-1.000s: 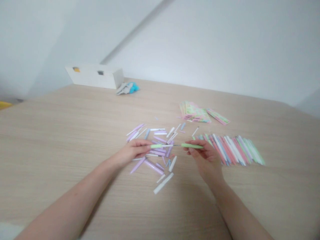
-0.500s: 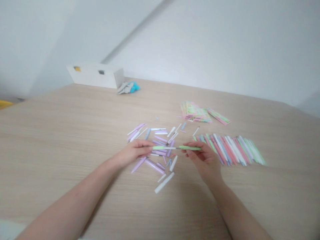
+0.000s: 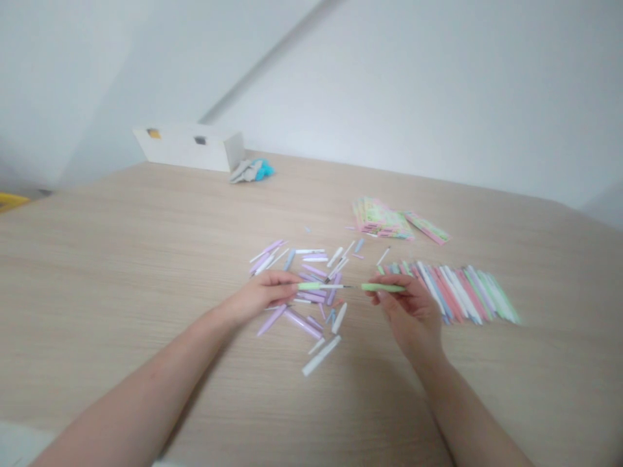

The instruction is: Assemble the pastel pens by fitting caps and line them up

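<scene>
Nearest the onlooker, a loose white cap [image 3: 321, 355] lies on the wooden table [image 3: 97, 272], just below the scatter of lilac, white and blue pen-like pieces [image 3: 302, 323] that spreads under and past the left hand [image 3: 257, 295]. That hand pinches a slim green-and-white pen-like piece [image 3: 309, 286], whose thin dark tip points right. The right hand [image 3: 406, 305] pinches a pale green handle [image 3: 383, 287] between thumb and fingers, its end just apart from that tip. To the right of the right hand, a neat row of pink, white and green sticks [image 3: 457, 293] lies side by side. Beyond the hands sit printed pastel cards [image 3: 382, 219]. Farther off, a white box [image 3: 187, 148] stands near a crumpled grey-and-turquoise cloth [image 3: 250, 170].
</scene>
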### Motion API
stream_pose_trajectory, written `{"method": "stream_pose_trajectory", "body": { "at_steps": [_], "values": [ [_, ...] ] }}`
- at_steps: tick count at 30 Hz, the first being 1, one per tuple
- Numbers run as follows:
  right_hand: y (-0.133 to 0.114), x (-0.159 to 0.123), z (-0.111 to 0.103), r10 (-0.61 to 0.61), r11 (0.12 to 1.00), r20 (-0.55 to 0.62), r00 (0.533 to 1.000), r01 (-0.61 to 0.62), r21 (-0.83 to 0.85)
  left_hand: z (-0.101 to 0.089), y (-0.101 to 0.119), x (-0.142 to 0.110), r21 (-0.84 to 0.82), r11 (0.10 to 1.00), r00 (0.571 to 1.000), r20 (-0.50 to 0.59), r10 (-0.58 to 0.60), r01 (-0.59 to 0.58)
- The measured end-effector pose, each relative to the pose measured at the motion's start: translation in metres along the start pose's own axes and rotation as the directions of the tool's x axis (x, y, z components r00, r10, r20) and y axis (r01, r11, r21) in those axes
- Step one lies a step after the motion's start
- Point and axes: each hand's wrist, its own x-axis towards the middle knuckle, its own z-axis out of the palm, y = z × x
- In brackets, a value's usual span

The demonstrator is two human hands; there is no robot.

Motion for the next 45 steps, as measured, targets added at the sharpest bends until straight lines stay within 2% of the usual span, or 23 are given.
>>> {"method": "stream_pose_trajectory", "body": {
  "at_steps": [8,17,26,32,39,45],
  "values": [
    [-0.001,-0.002,0.002,0.02,1.0,0.086,0.996,-0.021,0.002,0.004,0.005,-0.002,0.002,1.0,1.0,-0.02,-0.011,0.011],
    [-0.003,-0.004,0.007,0.01,0.998,0.114,0.993,-0.002,-0.063,0.007,0.009,-0.004,0.068,0.996,0.998,0.021,0.054,-0.056],
    [0.001,-0.008,0.012,0.113,0.985,0.241,0.964,-0.077,-0.153,0.012,0.012,-0.005,0.172,0.971,0.98,0.139,0.143,-0.166],
    [0.007,-0.012,0.015,0.168,0.971,0.22,0.961,-0.123,-0.203,0.015,0.011,-0.005,0.206,0.959,0.972,0.172,0.159,-0.194],
    [0.007,-0.014,0.017,0.209,0.973,0.193,0.959,-0.184,-0.143,0.014,0.008,-0.004,0.248,0.94,0.963,0.191,0.192,-0.236],
    [0.009,-0.014,0.017,0.232,0.964,0.189,0.954,-0.2,-0.173,0.014,0.007,-0.004,0.26,0.933,0.959,0.199,0.201,-0.249]
  ]
}}
